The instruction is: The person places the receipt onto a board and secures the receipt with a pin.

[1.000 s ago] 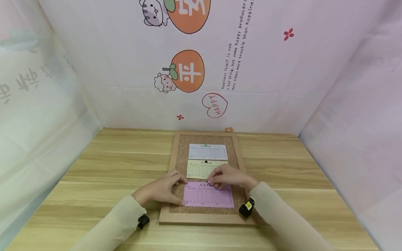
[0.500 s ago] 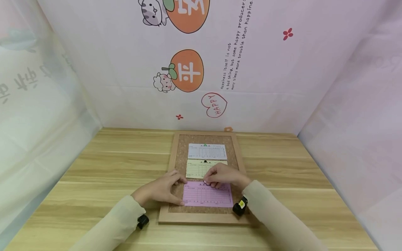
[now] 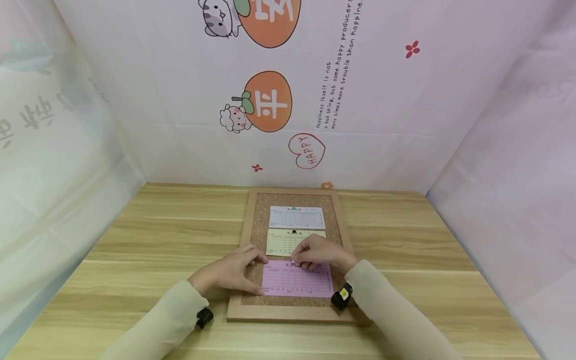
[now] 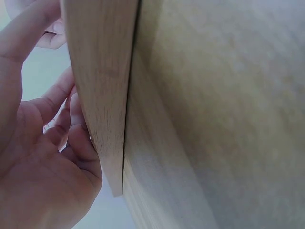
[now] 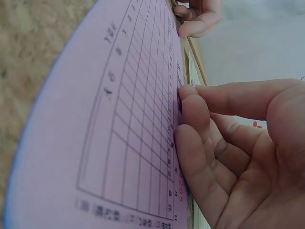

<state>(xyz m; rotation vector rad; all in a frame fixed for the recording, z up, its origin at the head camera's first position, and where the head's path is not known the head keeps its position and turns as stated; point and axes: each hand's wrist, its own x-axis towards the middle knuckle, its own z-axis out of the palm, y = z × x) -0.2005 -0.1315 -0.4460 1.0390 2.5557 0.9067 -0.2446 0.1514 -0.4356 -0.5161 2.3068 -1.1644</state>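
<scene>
A pink form slip [image 3: 297, 280] lies on the framed cork board [image 3: 297, 314], below a yellow slip [image 3: 276, 242] and a white slip [image 3: 297, 219]. At its top edge my right hand [image 3: 318, 251] pinches a small pale push pin [image 5: 193, 83] between thumb and index finger, mostly hidden by the fingertips. The other right fingers rest on the pink paper in the right wrist view. With thumb and fingers spread, my left hand [image 3: 231, 272] touches the slip's left corners, its palm beside the board's wooden frame [image 4: 102, 71].
A green push pin [image 3: 294, 208] sits at the top of the white slip, and a black push pin [image 3: 294, 231] at the top of the yellow one. The board lies on a wood-grain table [image 3: 180, 215]. Printed cloth walls [image 3: 189, 100] stand at the back and sides.
My right hand has shifted slightly left along the pink slip's top edge with the pin, then stayed nearly still. The left hand keeps its place.
</scene>
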